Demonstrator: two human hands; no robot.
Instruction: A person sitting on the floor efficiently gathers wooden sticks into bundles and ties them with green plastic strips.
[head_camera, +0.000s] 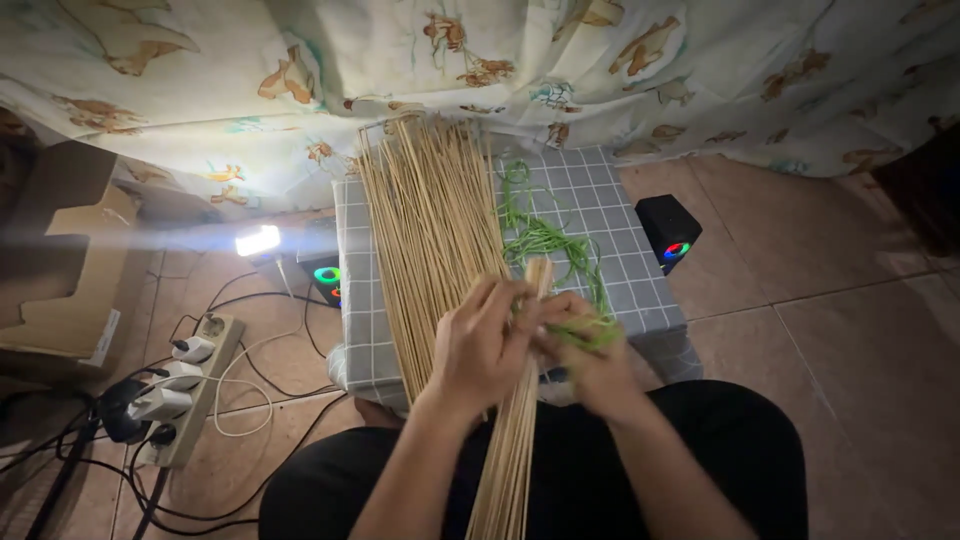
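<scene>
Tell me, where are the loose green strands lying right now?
In the head view, the green strands lie on the grey checked cloth, right of the spread sticks, just beyond the right hand.

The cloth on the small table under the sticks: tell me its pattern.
Grey cloth with a thin white grid of squares, clearest in the head view.

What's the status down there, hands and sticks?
Left hand shut on bundle of thin bamboo sticks. Right hand pinching green strands against it. More sticks spread on checkered table; nothing in the way.
</scene>
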